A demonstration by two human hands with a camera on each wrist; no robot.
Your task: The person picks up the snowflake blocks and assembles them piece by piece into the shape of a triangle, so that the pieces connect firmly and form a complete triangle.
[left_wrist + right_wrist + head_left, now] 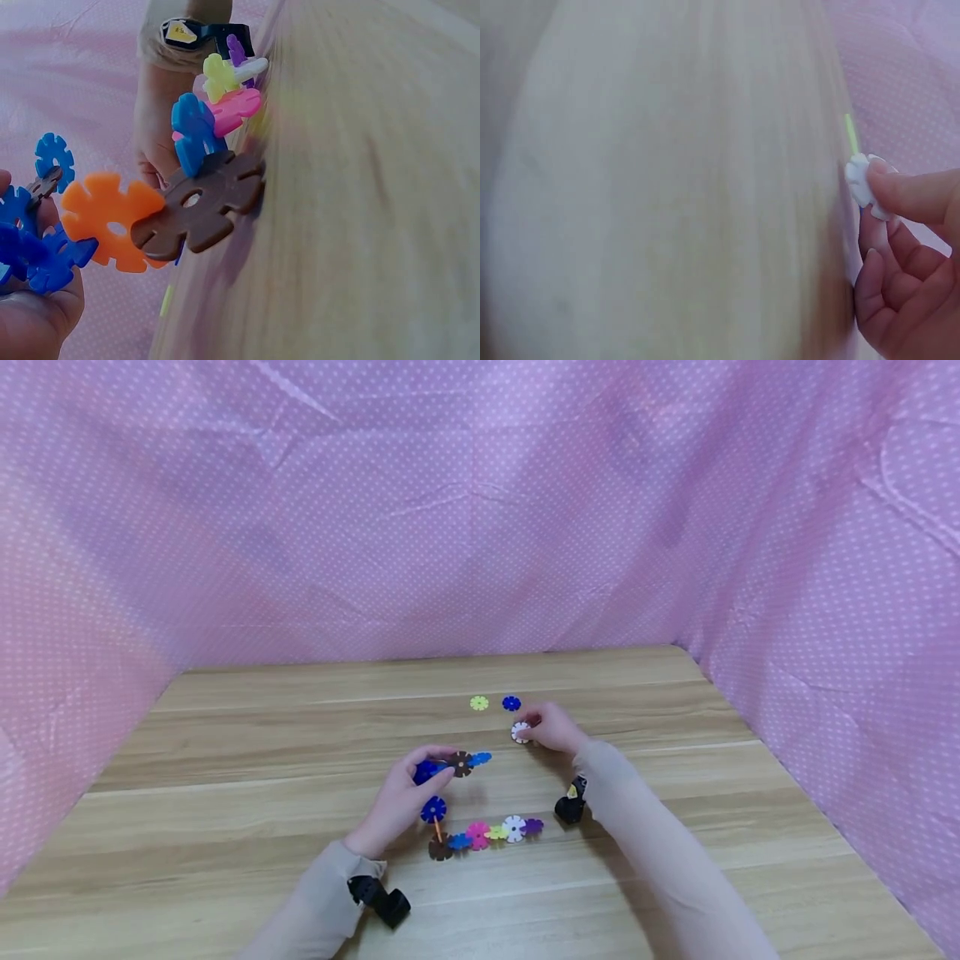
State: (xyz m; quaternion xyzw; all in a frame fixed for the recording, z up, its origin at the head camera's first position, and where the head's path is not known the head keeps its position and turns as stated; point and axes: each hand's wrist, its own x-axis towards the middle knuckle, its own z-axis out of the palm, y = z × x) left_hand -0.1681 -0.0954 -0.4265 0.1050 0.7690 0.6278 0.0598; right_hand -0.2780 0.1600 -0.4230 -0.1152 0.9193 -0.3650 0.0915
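Note:
My left hand (401, 797) grips one part of a chain of interlocked plastic snowflake discs, near a dark blue disc (425, 772). Beyond its fingertips the chain ends in a brown disc (461, 765) and a light blue disc (482, 759). Toward me the chain bends through an orange disc (105, 217) and another brown disc (217, 206), then runs right through a pink disc (477, 836) to a purple disc (534, 827). My right hand (555, 728) pinches a loose white snowflake disc (860, 182) between thumb and fingers, apart from the chain.
A yellow-green disc (479, 702) and a dark blue disc (512, 703) lie on the wooden table (225, 810) beyond the hands. Pink dotted cloth (450, 527) hangs around the table's back and sides. A black wrist camera (382, 900) sits on each sleeve.

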